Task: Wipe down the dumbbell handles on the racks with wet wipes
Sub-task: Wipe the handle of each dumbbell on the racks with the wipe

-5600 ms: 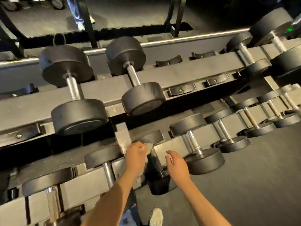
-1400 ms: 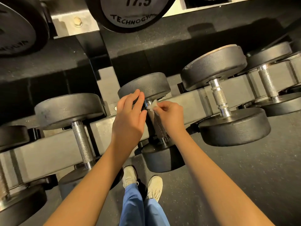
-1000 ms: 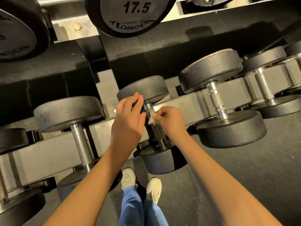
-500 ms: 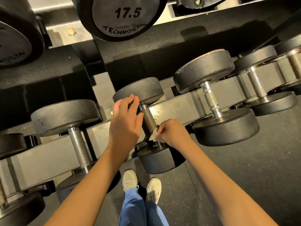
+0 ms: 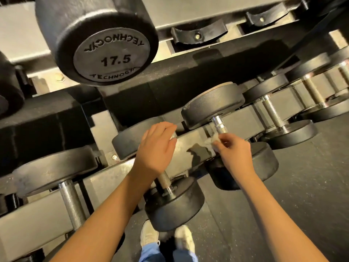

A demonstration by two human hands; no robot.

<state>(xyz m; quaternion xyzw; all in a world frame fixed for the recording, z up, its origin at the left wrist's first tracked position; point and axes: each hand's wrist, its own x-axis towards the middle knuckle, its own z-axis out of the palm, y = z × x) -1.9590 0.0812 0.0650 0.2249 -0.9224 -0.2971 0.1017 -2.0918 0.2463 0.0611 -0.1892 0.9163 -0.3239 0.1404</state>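
Observation:
My right hand (image 5: 233,150) pinches a small crumpled white wet wipe (image 5: 211,140) against the lower part of the chrome handle (image 5: 219,125) of a black dumbbell (image 5: 213,104) on the lower rack rail (image 5: 190,146). My left hand (image 5: 155,150) hovers with relaxed fingers over the neighbouring dumbbell to the left, hiding most of its knurled handle (image 5: 164,179); whether it touches the far head (image 5: 130,137) is unclear. That dumbbell's near head (image 5: 174,204) juts toward me.
A large 17.5 dumbbell (image 5: 105,48) hangs on the upper rail above. More dumbbells line the lower rail, at left (image 5: 71,201) and right (image 5: 273,114). Dark rubber floor (image 5: 302,195) lies to the right; my shoes (image 5: 166,239) stand below the rack.
My right hand left the middle dumbbell's handle and carried the wipe right to the neighbouring dumbbell's handle. My left hand stayed over the middle dumbbell. The camera moved closer and shifted right.

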